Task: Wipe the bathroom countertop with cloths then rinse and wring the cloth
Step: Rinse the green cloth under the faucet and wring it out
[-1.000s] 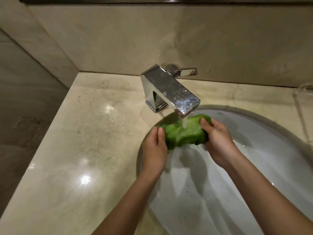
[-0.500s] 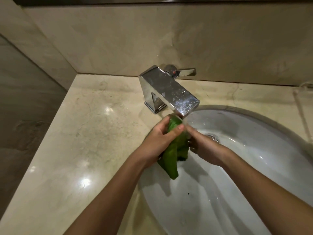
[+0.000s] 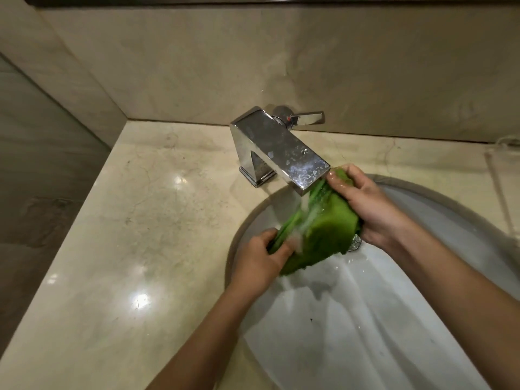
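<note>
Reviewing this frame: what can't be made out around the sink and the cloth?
1. Head view: the drain is mostly hidden behind the green cloth and the right hand.
2. Head view: the left hand has its grip blurred by running water, fingertips hidden under fabric.
3. Head view: the sink has its near and right sides cut off by the frame edge.

Head-worn, down onto countertop (image 3: 146, 243), seemingly close

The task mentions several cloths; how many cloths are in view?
1: a green cloth, gripped by left hand and right hand under the running faucet. Others may be off-frame.
</note>
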